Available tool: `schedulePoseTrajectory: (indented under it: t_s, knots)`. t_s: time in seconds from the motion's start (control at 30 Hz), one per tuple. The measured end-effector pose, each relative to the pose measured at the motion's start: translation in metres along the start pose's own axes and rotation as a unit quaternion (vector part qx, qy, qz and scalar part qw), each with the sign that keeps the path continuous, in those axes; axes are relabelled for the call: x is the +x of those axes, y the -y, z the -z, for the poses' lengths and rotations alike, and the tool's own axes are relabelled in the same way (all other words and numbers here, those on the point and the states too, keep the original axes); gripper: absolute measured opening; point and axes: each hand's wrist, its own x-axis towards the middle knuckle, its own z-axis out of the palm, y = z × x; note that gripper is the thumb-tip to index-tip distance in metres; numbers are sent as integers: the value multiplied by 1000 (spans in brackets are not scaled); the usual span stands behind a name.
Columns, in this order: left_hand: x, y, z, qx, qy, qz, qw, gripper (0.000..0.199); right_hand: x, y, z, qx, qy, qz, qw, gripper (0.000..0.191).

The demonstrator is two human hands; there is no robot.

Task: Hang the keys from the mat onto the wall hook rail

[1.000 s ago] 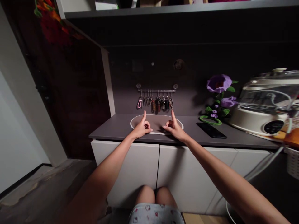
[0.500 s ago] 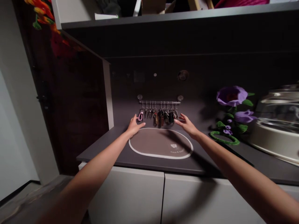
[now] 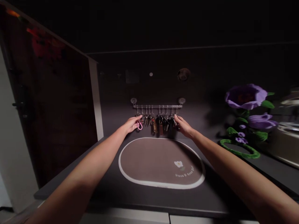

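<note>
A clear hook rail (image 3: 157, 106) is fixed to the dark back wall, with several bunches of keys (image 3: 166, 119) hanging from it. At the rail's left end, my left hand (image 3: 133, 123) pinches the leftmost keys, which carry a pink loop (image 3: 139, 125) that dangles by the fingers. My right hand (image 3: 182, 125) is closed on the rightmost keys (image 3: 175, 120) at the other end. Between the hands hang a brown key tag (image 3: 153, 125) with lettering and other dark fobs. Both bunches still appear to be on their hooks.
Below the rail lies an oval brown mat (image 3: 149, 161) with a white rim on the dark counter (image 3: 107, 194). Purple fabric flowers (image 3: 246, 96) with a green ring base (image 3: 240, 152) stand at right, beside a cream domed container (image 3: 288, 144). A dark door (image 3: 53, 118) is at left.
Both hands have reached forward and closed on the keys at the two ends of the rail. The view has moved closer and tilted down, so the upper shelf's contents are out of sight.
</note>
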Motion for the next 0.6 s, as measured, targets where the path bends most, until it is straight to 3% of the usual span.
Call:
schedulePoseTrajectory:
  t_s: [0.17, 0.37, 0.5, 0.6]
  knots:
    - [11, 5, -11, -77, 103, 72, 989, 29, 6, -5, -17, 74, 48, 21, 996, 44]
    - [14, 14, -26, -158, 201, 79, 964, 36, 11, -11, -35, 111, 29, 46, 992, 51]
    - [10, 19, -36, -190, 226, 81, 952, 40, 11, -11, -49, 176, -7, 36, 984, 45]
    - [4, 18, -44, -220, 203, 80, 951, 38, 10, -6, -58, 207, -51, 17, 977, 41]
